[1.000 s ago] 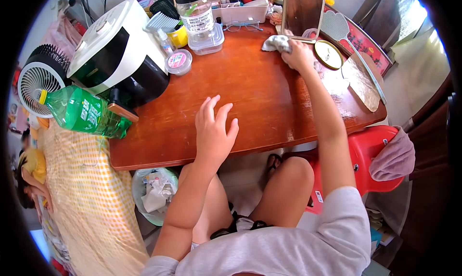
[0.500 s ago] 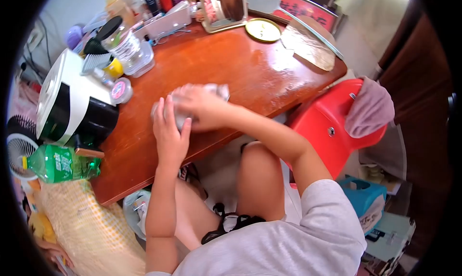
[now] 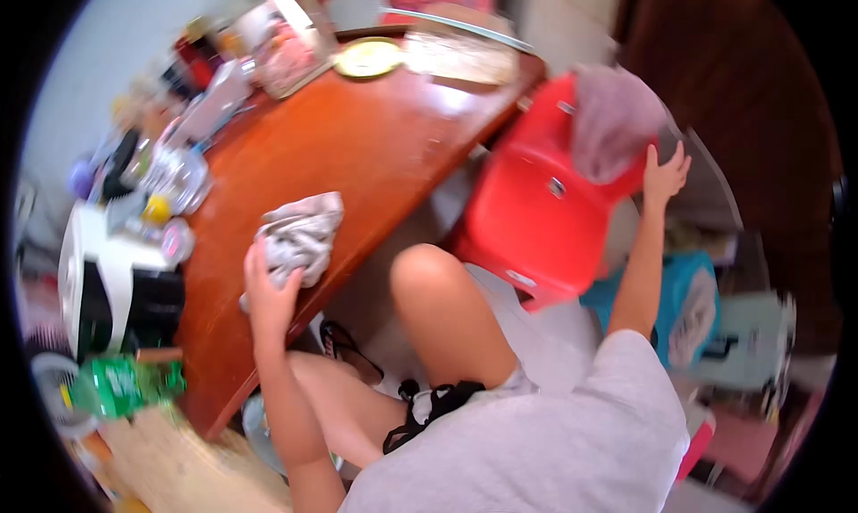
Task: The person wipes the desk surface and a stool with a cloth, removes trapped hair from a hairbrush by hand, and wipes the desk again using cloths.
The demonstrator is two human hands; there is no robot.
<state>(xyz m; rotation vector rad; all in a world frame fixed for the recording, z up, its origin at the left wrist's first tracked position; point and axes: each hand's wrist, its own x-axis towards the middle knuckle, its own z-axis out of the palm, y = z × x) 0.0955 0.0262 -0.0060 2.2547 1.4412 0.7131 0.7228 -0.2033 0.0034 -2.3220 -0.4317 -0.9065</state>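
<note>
A crumpled pale cloth (image 3: 302,238) with a grey pattern lies on the wooden table (image 3: 357,142). My left hand (image 3: 271,291) is at its near left side, with the cloth between thumb and fingers. Off to the right, my right hand (image 3: 666,175) is stretched out, fingers apart and holding nothing. It is beside the edge of a red chair's (image 3: 536,214) backrest, where a mauve towel (image 3: 615,124) hangs. Blur hides whether the right hand touches the chair or towel.
A white and black appliance (image 3: 116,281) and a green bottle (image 3: 125,386) stand at the left. Clear containers (image 3: 179,178), a framed mirror (image 3: 286,48), a round gold lid (image 3: 368,57) and a flat packet (image 3: 460,55) line the far side. A teal bin (image 3: 688,307) stands beyond the chair.
My right hand has left the cloth and swung right to the red chair's backrest. My left hand stays at the cloth, which now shows more fully. The view has turned rightward.
</note>
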